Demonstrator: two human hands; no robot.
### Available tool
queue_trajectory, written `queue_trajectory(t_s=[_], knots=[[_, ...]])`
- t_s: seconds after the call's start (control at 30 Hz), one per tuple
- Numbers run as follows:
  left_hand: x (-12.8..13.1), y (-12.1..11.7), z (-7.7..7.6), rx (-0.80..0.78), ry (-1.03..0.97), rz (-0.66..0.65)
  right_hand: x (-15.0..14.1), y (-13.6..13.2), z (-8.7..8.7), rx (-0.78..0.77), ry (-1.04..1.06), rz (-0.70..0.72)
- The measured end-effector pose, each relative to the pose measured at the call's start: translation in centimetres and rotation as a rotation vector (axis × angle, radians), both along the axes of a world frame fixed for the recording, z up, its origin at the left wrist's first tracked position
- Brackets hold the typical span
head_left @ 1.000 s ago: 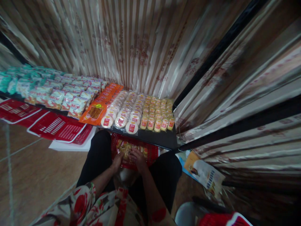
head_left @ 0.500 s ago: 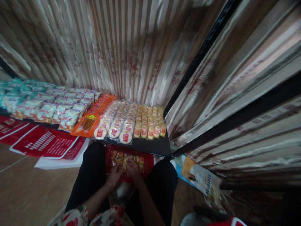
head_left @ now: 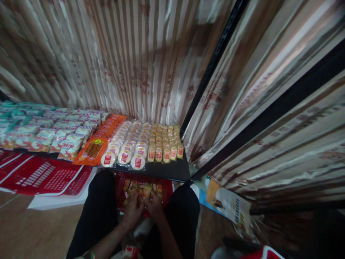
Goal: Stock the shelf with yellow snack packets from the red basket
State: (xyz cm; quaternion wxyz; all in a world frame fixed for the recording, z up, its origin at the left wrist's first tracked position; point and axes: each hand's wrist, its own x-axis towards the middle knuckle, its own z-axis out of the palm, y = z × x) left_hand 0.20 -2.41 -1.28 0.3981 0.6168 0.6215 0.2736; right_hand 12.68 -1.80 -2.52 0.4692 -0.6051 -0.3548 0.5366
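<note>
Both hands are low between the knees, over a red plastic basket [head_left: 169,189] with small gold-wrapped snack packets inside. My left hand [head_left: 134,208] has its fingers closed on wrapped snack packets at the near side of the basket. Close beside it, my right hand [head_left: 154,206] pinches a wrapped snack packet [head_left: 147,190] that stands tilted up between the hands. The fingertips are dim and partly hidden, so how many packets are held is unclear. Rows of matching yellow snack packets [head_left: 166,154] stand on the black shelf [head_left: 168,171] just beyond.
Left along the shelf lie round wrapped crackers [head_left: 124,157], an orange snack bag [head_left: 93,149] and white snack bags [head_left: 70,145]. Red baskets [head_left: 54,176] sit below. Black posts [head_left: 208,79] and a striped curtain [head_left: 151,72] enclose the shelf. A printed bag [head_left: 229,205] lies at right.
The view has shifted slightly, moving the shelf left and down. The hands stay over the basket, and the packet between them has turned to show a broader face.
</note>
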Motion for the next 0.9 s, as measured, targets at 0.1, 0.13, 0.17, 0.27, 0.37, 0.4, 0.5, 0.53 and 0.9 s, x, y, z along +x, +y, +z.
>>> queue_trajectory(t_s=[0.1,0.13,0.17,0.27,0.37,0.4,0.5,0.53,0.9], knots=[[0.3,0.0,0.7,0.019,-0.017,0.003,0.3,-0.4,0.0,-0.004,0.026,-0.006],[0.4,0.0,1.1,0.030,-0.030,0.004,0.4,-0.6,0.0,-0.002,0.047,-0.009],[0.6,0.0,1.5,0.041,-0.046,0.003,0.5,-0.7,0.1,0.004,0.070,-0.015],[1.3,0.2,2.9,0.043,-0.094,-0.032,0.9,-0.8,0.8,0.040,0.093,-0.084],[2.1,0.7,4.3,0.045,-0.133,-0.053,1.4,-0.9,2.4,0.097,0.026,-0.158],[2.4,0.9,4.8,0.051,-0.142,-0.054,1.6,-0.9,3.0,0.128,0.007,-0.158],[3.4,1.5,6.4,0.075,-0.173,-0.067,2.3,-0.9,5.1,0.204,-0.056,-0.163],[3.7,1.7,6.9,0.091,-0.186,-0.078,2.7,-0.9,5.7,0.210,-0.092,-0.188],[8.9,4.7,10.6,0.246,-0.288,-0.162,6.6,1.8,10.0,0.344,-0.605,-0.382]])
